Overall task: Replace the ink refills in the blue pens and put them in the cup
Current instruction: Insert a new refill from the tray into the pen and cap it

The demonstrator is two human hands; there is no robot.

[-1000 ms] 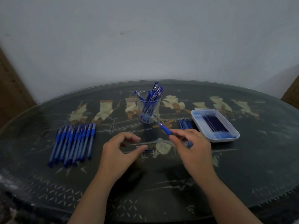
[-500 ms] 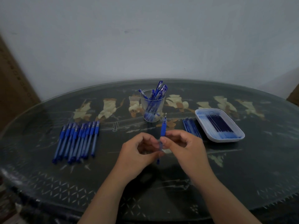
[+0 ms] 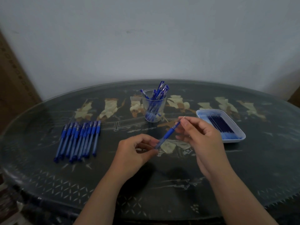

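A blue pen (image 3: 168, 133) slants between both hands above the table's middle, its tip up and to the right. My left hand (image 3: 134, 151) pinches its lower barrel end. My right hand (image 3: 199, 135) pinches the tip end by the fingertips. Behind them stands a clear cup (image 3: 153, 108) with several blue pens in it. A row of several blue pens (image 3: 79, 140) lies on the left of the table. At the right a white tray (image 3: 238, 137) holds dark blue refills (image 3: 220, 124).
The dark oval table (image 3: 259, 168) has a patterned top under glass and reaches to the wall behind. A brown panel (image 3: 14, 82) leans at the far left. My right hand hides the small heap of blue pieces seen earlier left of the tray.
My left hand came over and took the pen's lower end. The pen swung from upright to slanting, and my right hand slid up to its tip.
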